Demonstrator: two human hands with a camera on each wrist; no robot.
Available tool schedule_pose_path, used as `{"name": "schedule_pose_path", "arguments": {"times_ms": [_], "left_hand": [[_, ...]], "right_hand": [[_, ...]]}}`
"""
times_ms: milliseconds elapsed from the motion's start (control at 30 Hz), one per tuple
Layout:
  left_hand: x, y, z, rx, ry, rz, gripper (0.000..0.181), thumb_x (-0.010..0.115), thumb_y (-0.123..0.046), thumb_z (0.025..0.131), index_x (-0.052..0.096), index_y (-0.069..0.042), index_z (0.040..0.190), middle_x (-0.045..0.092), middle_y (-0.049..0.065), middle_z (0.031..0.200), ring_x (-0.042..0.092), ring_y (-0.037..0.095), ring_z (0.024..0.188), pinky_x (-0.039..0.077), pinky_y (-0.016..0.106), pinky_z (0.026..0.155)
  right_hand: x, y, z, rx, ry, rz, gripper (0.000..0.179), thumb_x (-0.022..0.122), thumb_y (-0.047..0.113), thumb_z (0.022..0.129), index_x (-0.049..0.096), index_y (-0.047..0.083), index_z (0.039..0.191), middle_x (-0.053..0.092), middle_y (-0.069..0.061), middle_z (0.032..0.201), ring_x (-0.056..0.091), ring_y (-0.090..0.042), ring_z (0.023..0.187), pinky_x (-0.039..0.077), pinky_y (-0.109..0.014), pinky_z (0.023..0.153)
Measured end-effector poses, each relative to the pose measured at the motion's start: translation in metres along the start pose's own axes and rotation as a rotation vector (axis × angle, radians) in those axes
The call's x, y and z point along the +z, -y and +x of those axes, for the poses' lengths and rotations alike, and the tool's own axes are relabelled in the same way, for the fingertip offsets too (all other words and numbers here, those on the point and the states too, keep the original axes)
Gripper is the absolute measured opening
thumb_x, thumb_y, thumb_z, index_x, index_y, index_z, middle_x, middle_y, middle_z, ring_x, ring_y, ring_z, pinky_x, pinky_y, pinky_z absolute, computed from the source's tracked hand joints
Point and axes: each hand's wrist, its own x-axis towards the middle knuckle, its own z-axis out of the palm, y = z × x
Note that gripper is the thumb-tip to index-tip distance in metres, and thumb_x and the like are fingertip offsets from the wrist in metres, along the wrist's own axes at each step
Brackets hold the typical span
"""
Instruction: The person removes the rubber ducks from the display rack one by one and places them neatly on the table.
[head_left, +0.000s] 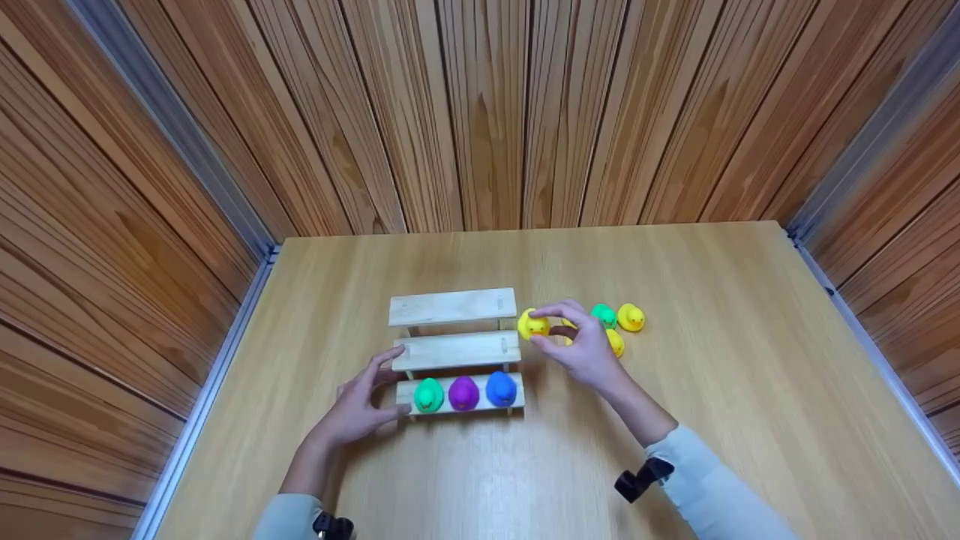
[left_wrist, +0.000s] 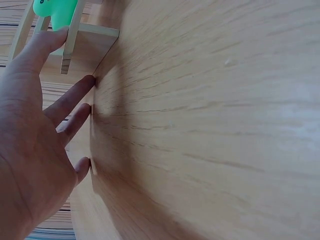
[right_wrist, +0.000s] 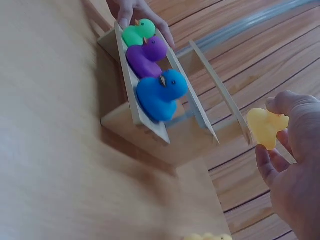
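Observation:
A three-tier wooden stand (head_left: 456, 350) rises in steps away from me. On its lowest step sit a green duck (head_left: 428, 395), a purple duck (head_left: 463, 393) and a blue duck (head_left: 501, 389). My left hand (head_left: 361, 403) holds the stand's left end, thumb at the lowest step and index finger at the middle one. Its other fingers stretch out in the left wrist view. My right hand (head_left: 589, 346) pinches a yellow duck (head_left: 533, 325) between thumb and fingers, just right of the upper steps. In the right wrist view this duck overlaps the end of the top step.
Right of the stand, partly behind my right hand, lie a loose green duck (head_left: 604, 316), a yellow duck (head_left: 631, 318) and more yellow ducks. The upper two steps bear no ducks. Wood-panelled walls (head_left: 487, 112) enclose the table (head_left: 712, 375) at the back and sides.

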Motion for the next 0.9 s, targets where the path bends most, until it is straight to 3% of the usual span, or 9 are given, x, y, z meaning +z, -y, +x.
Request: {"name": "schedule_pose_path", "arguments": {"times_ms": [200, 533, 733, 900], "left_hand": [[-0.001, 0.001, 0.001, -0.025, -0.006, 0.010, 0.095, 0.092, -0.025, 0.095, 0.037, -0.041, 0.171, 0.065, 0.014, 0.164, 0.057, 0.041, 0.159, 0.009, 0.075, 0.129], [0.000, 0.000, -0.001, -0.022, 0.018, -0.029, 0.094, 0.090, -0.025, 0.097, 0.036, -0.044, 0.171, 0.058, 0.015, 0.171, 0.054, 0.041, 0.162, 0.002, 0.080, 0.133], [0.000, 0.000, -0.001, -0.008, 0.026, -0.051, 0.092, 0.090, -0.023, 0.097, 0.037, -0.043, 0.171, 0.056, 0.014, 0.173, 0.054, 0.041, 0.162, 0.006, 0.083, 0.135], [0.000, 0.000, -0.001, -0.011, 0.015, -0.015, 0.093, 0.090, -0.025, 0.097, 0.036, -0.042, 0.171, 0.060, 0.013, 0.170, 0.055, 0.040, 0.161, 0.007, 0.080, 0.132]], "right_hand": [[-0.016, -0.009, 0.000, 0.008, -0.050, -0.003, 0.035, 0.086, -0.007, 0.093, 0.078, -0.002, 0.127, 0.072, -0.021, 0.133, 0.068, -0.009, 0.121, 0.061, -0.016, 0.102], [-0.040, -0.023, -0.009, 0.032, -0.112, -0.035, 0.033, 0.085, -0.011, 0.092, 0.078, -0.005, 0.123, 0.069, -0.021, 0.131, 0.067, -0.004, 0.115, 0.058, -0.011, 0.100], [-0.054, -0.036, -0.016, 0.014, -0.184, -0.034, 0.030, 0.084, -0.016, 0.089, 0.078, -0.008, 0.118, 0.071, -0.008, 0.119, 0.065, 0.000, 0.112, 0.059, -0.011, 0.095], [-0.068, -0.044, -0.026, 0.007, -0.185, -0.084, 0.030, 0.084, -0.016, 0.090, 0.079, -0.006, 0.118, 0.069, -0.012, 0.121, 0.064, 0.002, 0.112, 0.058, -0.010, 0.097]]}}
